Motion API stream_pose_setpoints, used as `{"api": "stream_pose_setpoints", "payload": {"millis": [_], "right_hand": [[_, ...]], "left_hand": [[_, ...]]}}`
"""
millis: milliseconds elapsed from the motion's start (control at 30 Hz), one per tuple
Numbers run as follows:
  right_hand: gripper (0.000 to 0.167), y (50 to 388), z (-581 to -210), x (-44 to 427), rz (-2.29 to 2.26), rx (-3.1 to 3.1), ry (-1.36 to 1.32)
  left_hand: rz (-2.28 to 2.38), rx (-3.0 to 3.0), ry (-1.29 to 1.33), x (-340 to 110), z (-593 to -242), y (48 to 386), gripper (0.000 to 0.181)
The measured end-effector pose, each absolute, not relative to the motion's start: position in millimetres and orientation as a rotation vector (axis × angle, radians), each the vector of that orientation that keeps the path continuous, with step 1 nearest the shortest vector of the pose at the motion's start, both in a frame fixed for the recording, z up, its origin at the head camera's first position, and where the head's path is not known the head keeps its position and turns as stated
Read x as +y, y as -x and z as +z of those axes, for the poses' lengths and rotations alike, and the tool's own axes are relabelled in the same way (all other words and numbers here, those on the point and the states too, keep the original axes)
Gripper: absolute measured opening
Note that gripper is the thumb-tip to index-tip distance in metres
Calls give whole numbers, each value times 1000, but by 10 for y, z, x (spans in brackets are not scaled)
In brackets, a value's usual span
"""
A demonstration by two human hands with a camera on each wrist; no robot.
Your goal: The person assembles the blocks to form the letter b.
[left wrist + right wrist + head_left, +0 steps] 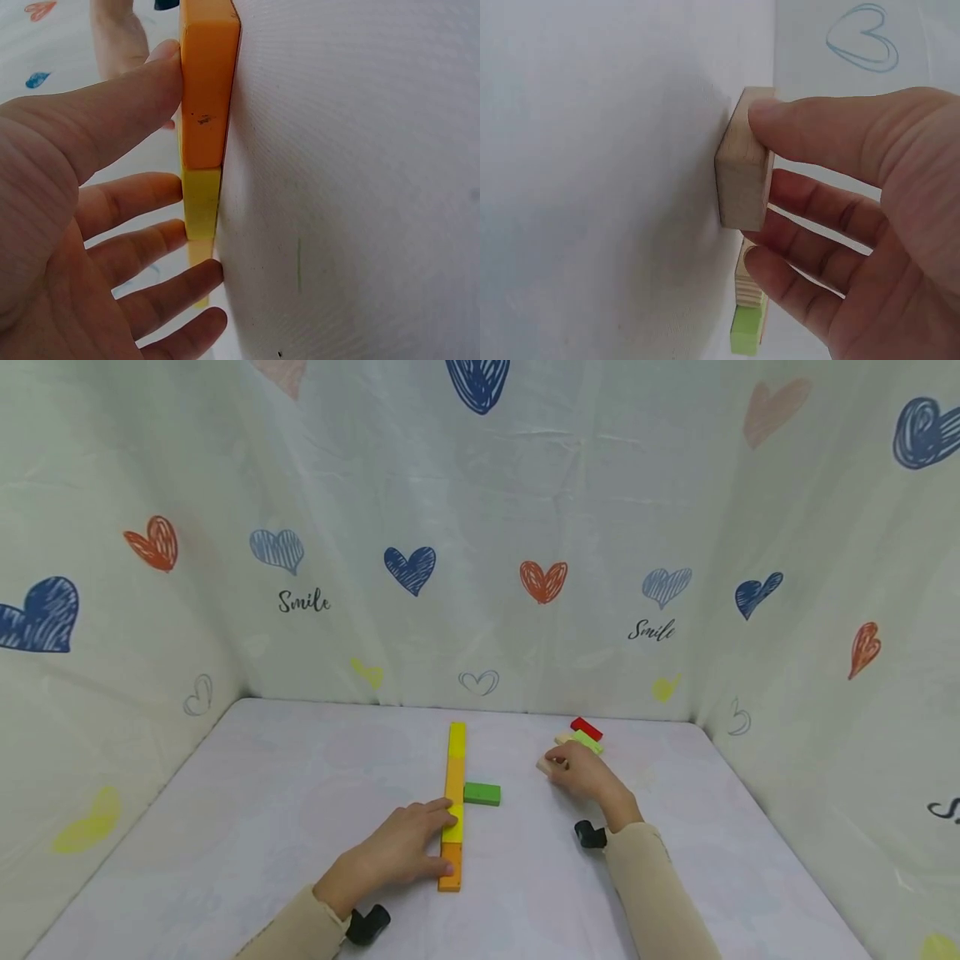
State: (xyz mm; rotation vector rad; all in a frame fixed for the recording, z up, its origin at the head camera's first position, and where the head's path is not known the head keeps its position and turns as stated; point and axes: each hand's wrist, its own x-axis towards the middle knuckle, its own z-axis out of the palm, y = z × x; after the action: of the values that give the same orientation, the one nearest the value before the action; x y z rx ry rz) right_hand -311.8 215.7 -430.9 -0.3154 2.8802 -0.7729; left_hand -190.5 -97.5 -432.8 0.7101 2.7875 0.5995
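The right hand pinches a pale rectangular wooden block; just beyond lie a second pale wooden block, a light-green block and a red rectangular block. The left hand, fingers extended, touches a row of yellow and orange rectangular blocks on the white bench; a green rectangular block lies at its right.

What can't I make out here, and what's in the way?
Head view: part of the plain wooden rectangular block, covered by the right hand.
Head view: part of the nearer yellow rectangular block, covered by the left hand.
Head view: the rest of the black printed lettering, cut off by the right edge.
Left wrist view: part of the orange rectangular block, cut off by the top edge.
Right wrist view: part of the striped-end wooden block, behind a fingertip.
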Motion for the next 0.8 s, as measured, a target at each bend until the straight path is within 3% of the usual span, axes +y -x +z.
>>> {"api": "stream_pose_setpoints", "payload": {"millis": [800], "right_hand": [[32, 2957, -4252, 1861, -778, 2760, 549]], "left_hand": [[615, 2782, -722, -979, -4331, 1901, 63]]}}
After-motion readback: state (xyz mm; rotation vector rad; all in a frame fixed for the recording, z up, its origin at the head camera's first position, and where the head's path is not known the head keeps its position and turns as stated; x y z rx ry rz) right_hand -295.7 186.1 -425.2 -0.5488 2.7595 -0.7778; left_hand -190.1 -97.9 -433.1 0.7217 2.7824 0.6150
